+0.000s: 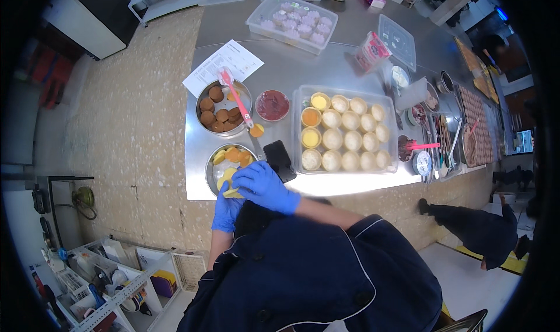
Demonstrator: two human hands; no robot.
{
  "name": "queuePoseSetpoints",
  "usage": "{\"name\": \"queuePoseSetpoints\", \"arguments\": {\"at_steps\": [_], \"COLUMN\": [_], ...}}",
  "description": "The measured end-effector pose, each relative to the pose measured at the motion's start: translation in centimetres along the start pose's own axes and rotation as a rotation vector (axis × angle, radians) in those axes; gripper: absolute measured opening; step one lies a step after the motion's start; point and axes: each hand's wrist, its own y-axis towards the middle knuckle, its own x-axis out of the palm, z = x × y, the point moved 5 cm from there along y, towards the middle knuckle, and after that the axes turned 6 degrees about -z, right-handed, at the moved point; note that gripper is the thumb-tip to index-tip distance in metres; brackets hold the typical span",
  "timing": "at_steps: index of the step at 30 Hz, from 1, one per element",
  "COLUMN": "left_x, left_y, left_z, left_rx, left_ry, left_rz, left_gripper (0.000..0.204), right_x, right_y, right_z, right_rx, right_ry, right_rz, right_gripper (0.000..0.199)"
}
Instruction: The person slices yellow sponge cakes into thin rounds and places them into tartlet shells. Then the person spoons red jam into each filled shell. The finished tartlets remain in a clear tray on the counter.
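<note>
Both my hands wear blue gloves and meet over the near edge of a round metal pan (209,171) holding yellow and orange-brown cake rounds (232,155). My left hand (225,212) is closed on pale yellow cake rounds (229,183) at the pan's rim. Bent over the same rounds is my right hand (265,186), its fingertips curled onto their edge. To the right stands a clear plastic tub (297,151) with rows of pale tart shells (352,139). Three shells in its left column have yellow or orange rounds in them.
A second metal pan (198,93) holds brown cake rounds, with a pink spatula (236,99) across it. Beside it sit a bowl of dark red filling (272,105) and a phone (280,160). Farther back are a printed sheet (224,67) and a tub of lilac-topped cupcakes (297,26).
</note>
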Motion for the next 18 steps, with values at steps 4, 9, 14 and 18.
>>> {"name": "queuePoseSetpoints", "arguments": {"at_steps": [4,9,14,18], "left_x": [0.2,-0.2,0.3,1.5], "left_y": [0.2,-0.2,-0.1,0.8], "left_z": [-0.9,-1.1,-2.1,-3.7], "left_rx": [0.070,0.138,0.153,0.147], "left_ry": [-0.030,-0.043,-0.032,-0.046], "left_rz": [0.056,0.254,0.266,0.254], "left_gripper": [0.045,0.043,0.044,0.043], "right_x": [-2.1,-9.1,-7.7,-5.4], "right_y": [-1.8,-8.9,-13.0,-11.8], "right_z": [3.7,14.1,17.2,17.0], "right_rx": [0.309,0.785,0.753,0.427], "right_ry": [0.510,0.251,0.157,-0.468], "right_rz": [0.094,0.239,-0.073,-0.390], "right_gripper": [0.024,0.025,0.018,0.010]}}
